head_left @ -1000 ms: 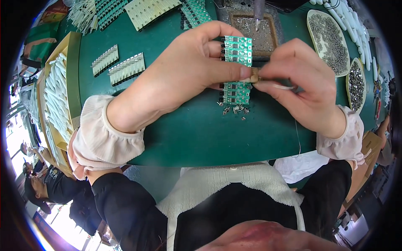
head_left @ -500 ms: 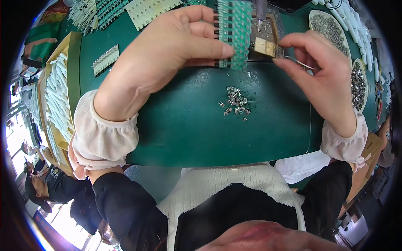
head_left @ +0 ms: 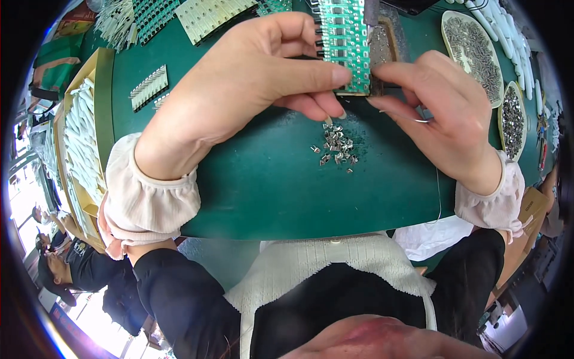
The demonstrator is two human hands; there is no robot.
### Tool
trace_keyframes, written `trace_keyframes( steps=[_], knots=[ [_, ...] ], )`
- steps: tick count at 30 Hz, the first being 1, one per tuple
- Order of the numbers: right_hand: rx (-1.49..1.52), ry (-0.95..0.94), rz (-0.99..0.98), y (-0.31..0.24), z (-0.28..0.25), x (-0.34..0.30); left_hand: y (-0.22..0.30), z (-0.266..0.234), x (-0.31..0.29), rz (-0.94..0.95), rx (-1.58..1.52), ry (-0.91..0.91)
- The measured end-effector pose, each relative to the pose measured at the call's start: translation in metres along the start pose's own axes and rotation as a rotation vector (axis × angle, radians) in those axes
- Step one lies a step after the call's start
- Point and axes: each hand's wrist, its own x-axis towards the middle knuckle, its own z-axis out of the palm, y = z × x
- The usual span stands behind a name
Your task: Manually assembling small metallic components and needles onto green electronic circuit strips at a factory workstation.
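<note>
My left hand [head_left: 281,72] grips a green circuit board panel [head_left: 357,45], its thumb on the face and other fingers behind. Rows of solder points and dark parts cover the panel, and black pins stick out along its left edge. Close by the panel's lower right edge, my right hand [head_left: 439,99] is closed, thumb and forefinger nearly together. A thin silvery wire, looking like solder wire [head_left: 438,185], passes through this hand and hangs toward the table's front edge. Part of a soldering iron [head_left: 372,13] shows behind the panel, its tip hidden. Small metal clips [head_left: 338,145] lie piled below the hands.
An oval dish of metal pins [head_left: 472,51] and a dish of small metal parts [head_left: 512,119] stand right. A yellow box [head_left: 106,113] of white tubes stands left, near a small board strip [head_left: 148,88]. More boards [head_left: 212,17] lie at the back, beside a tray [head_left: 391,42].
The panel has tilted to face me more and shifted slightly right. My right hand has moved left to its edge. The pale block beside my right fingers is now hidden.
</note>
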Motion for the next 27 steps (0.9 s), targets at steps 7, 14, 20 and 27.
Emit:
trace_keyframes(
  steps=[7,14,20,27],
  knots=[
    [-0.015,0.042,-0.069,0.0,0.004,0.0,-0.004,-0.001,0.002,0.003,0.003,-0.023],
    [-0.026,0.052,-0.106,0.001,0.004,0.0,-0.006,0.0,0.003,-0.016,0.038,0.005],
    [0.078,-0.125,0.055,0.0,-0.009,0.005,-0.007,-0.002,0.002,0.039,0.047,0.006],
    [0.443,-0.309,0.725,-0.007,-0.027,0.007,0.0,-0.013,0.004,0.058,-0.113,0.09]
  ],
)
